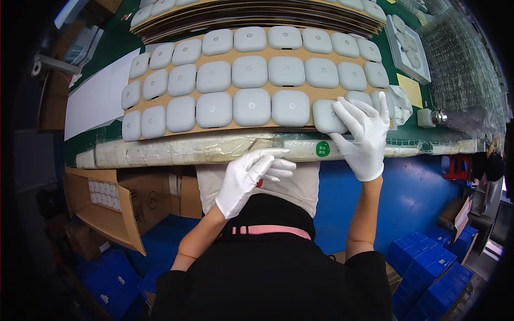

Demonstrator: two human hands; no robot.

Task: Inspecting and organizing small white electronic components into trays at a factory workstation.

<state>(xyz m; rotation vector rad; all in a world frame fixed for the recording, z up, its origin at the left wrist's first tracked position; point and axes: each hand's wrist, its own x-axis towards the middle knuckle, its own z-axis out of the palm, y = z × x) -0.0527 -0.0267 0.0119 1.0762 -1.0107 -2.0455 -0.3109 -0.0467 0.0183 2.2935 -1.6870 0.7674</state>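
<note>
At right of centre, the gloved right hand [363, 134] was laid with fingers spread on a grey square casing [327, 116] at the cardboard sheet's [267, 53] lower right. The left hand [249, 179] was held loosely curled, empty, below the surface edge [160, 152]. The casing would best be lifted squarely, neighbours left undisturbed.

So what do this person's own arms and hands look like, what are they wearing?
Both hands wear plain white fabric gloves that end at the wrist: the left hand and the right hand. The gloves show no markings or logos. Both forearms are bare from the glove cuffs down past the elbows. Short black sleeves cover the upper arms, part of a black top.
</note>
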